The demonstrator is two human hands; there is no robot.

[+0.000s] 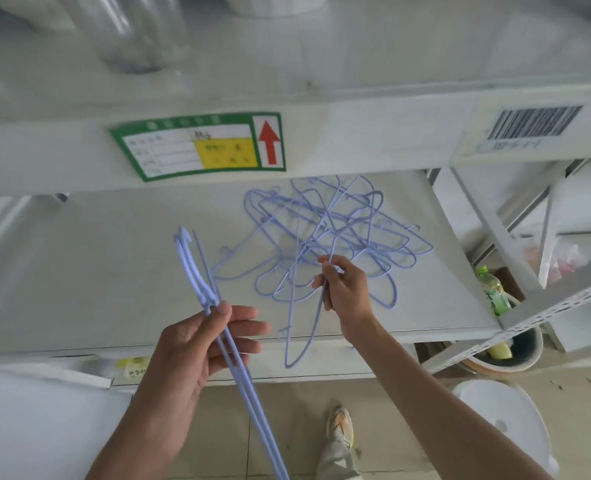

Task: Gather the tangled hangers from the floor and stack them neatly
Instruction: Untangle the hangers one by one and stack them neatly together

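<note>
White metal shelf (79, 271) carries a tangled pile of blue hangers (325, 233), lying below the green label (200, 147) on the shelf edge above. My right hand (347, 292) pinches one hanger (304, 327) at the pile's near side. My left hand (197, 344), nearer me than the pile, grips a bundle of gathered hangers (224, 341) between thumb and fingers.

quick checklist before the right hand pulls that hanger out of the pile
1. Right hand grips the single hanger: ok.
2. That hanger free of the tangled pile: not ok, its upper part runs into the tangle.
3. Left hand holds the gathered bundle: ok.
4. Bundle aligned, hooks together: ok.
5. Pile fully on the shelf: ok.
6. Which hangers are hooked into it: cannot tell.
</note>
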